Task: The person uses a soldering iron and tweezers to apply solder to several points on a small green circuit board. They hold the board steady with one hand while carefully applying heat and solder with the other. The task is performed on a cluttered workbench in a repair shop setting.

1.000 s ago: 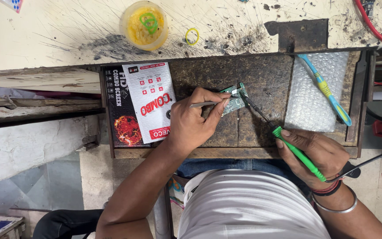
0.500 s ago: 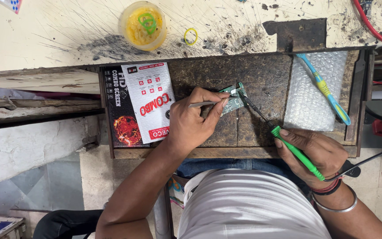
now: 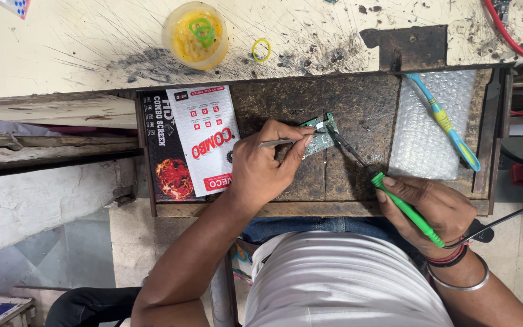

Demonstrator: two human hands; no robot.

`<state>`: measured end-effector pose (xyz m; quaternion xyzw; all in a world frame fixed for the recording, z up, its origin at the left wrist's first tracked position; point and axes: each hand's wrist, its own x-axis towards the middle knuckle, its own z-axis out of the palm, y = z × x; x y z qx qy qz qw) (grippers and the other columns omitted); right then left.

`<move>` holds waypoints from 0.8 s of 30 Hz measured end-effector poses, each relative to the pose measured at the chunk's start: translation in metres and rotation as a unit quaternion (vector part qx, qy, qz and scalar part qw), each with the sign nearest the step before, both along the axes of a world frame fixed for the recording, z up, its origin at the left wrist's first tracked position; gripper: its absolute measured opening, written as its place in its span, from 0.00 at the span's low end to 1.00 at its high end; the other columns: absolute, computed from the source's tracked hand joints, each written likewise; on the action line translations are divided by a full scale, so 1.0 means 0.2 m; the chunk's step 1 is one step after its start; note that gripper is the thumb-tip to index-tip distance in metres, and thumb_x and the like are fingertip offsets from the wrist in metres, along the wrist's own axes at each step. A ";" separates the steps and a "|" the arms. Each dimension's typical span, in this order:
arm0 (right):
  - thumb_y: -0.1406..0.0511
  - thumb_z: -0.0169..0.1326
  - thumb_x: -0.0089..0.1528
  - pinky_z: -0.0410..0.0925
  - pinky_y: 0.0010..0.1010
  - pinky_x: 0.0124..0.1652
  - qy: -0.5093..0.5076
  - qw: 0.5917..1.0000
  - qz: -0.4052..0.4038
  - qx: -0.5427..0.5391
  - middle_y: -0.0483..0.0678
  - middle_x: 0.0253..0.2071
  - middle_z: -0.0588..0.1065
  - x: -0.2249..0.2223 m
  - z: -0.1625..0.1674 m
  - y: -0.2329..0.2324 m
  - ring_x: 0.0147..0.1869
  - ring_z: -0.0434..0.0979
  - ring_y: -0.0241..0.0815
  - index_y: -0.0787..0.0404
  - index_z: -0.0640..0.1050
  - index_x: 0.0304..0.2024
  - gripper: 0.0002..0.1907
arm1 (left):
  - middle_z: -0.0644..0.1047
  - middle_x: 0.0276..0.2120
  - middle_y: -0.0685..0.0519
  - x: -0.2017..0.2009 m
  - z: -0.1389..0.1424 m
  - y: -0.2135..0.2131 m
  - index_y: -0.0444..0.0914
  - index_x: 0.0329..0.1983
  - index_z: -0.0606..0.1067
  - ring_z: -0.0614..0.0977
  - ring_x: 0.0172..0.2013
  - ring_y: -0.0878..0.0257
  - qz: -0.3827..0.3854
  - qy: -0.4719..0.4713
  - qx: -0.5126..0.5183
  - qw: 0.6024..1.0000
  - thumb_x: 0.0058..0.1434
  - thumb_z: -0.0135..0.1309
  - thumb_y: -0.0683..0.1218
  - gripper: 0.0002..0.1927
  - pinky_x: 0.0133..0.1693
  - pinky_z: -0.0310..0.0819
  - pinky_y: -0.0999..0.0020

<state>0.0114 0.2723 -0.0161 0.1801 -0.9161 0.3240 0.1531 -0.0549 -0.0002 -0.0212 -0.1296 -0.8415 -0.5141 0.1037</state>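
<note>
A small green circuit board (image 3: 321, 134) lies on the dark, worn wooden work surface (image 3: 358, 103). My left hand (image 3: 266, 163) grips metal tweezers (image 3: 278, 143) and holds their tip against the board. My right hand (image 3: 437, 209) is closed around a green-handled soldering iron (image 3: 402, 204). Its thin dark tip reaches up and left to touch the board. A black cord runs off to the right from the iron's rear end.
A black-and-white flat product box (image 3: 190, 143) lies left of the board. Bubble wrap (image 3: 434, 130) with a blue-and-yellow toothbrush (image 3: 444, 121) on it sits at right. On the pale bench behind stand a yellow cup (image 3: 195, 35) and a yellow rubber band (image 3: 261, 49). A red cable (image 3: 506, 36) runs at top right.
</note>
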 end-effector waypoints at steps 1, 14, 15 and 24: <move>0.67 0.70 0.60 0.75 0.26 0.37 -0.001 1.000 -0.002 0.001 0.50 0.39 0.82 0.00 0.00 0.00 0.40 0.84 0.44 0.61 0.84 0.45 0.12 | 0.85 0.41 0.52 0.00 0.00 0.00 0.38 0.42 0.71 0.89 0.40 0.62 -0.001 -0.002 0.001 1.000 0.67 0.62 0.43 0.10 0.39 0.84 0.69; 0.68 0.70 0.61 0.75 0.25 0.38 -0.006 1.000 -0.007 -0.020 0.51 0.40 0.82 0.01 -0.01 0.00 0.38 0.84 0.42 0.61 0.84 0.46 0.12 | 0.85 0.41 0.52 0.00 0.00 0.00 0.38 0.42 0.71 0.89 0.40 0.62 -0.001 0.004 0.006 1.000 0.67 0.62 0.42 0.10 0.39 0.84 0.69; 0.68 0.70 0.61 0.75 0.25 0.38 -0.006 1.000 -0.008 -0.021 0.51 0.40 0.82 0.01 -0.01 0.00 0.38 0.85 0.41 0.61 0.83 0.46 0.12 | 0.85 0.41 0.52 0.00 0.00 0.00 0.38 0.42 0.71 0.89 0.40 0.62 -0.001 0.003 0.003 1.000 0.67 0.62 0.42 0.10 0.39 0.84 0.70; 0.67 0.70 0.61 0.75 0.24 0.37 -0.015 1.000 -0.014 -0.023 0.51 0.39 0.82 0.01 -0.01 0.00 0.38 0.85 0.41 0.62 0.84 0.45 0.12 | 0.85 0.41 0.52 0.00 0.00 0.00 0.39 0.42 0.72 0.89 0.40 0.63 0.001 0.006 0.010 1.000 0.68 0.62 0.43 0.09 0.39 0.84 0.70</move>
